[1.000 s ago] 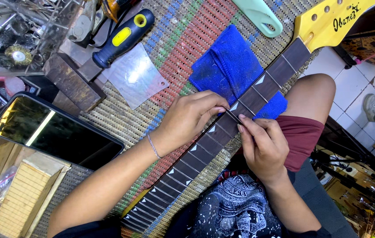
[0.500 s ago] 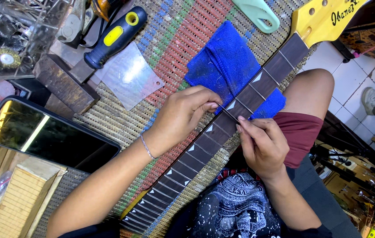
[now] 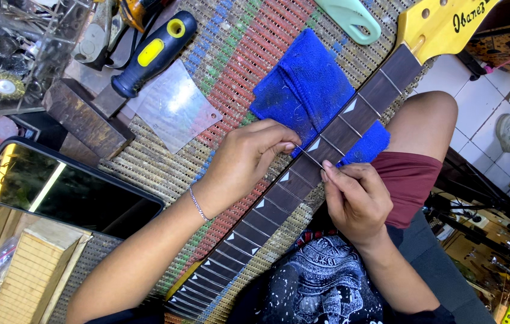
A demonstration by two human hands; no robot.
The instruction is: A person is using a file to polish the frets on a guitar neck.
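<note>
Woven matting [image 3: 231,78] in red, green and blue stripes covers the bench, ribbed and dusty, with white floor tiles [image 3: 507,96] showing past its right edge. Across the mat runs a guitar neck [image 3: 303,174], dark fretboard with pale triangle inlays and thin metal frets, its glossy yellow headstock [image 3: 441,27] up at the top right corner. Under the neck sits a folded blue cloth [image 3: 303,90], fuzzy and linty. Left hand [image 3: 246,159], fingers curled, pinches one end of a thin fret wire [image 3: 312,159] at the board's far edge; right hand [image 3: 357,201] pinches the other end at the near edge, fingertips closed tight. Up by the top left: a blue-and-yellow-handled scraper [image 3: 150,54] lying on a shiny, bent metal sheet [image 3: 174,111], beside a rough dark wood block [image 3: 84,117]. Black-framed mirror [image 3: 57,192] rests along the left edge.
</note>
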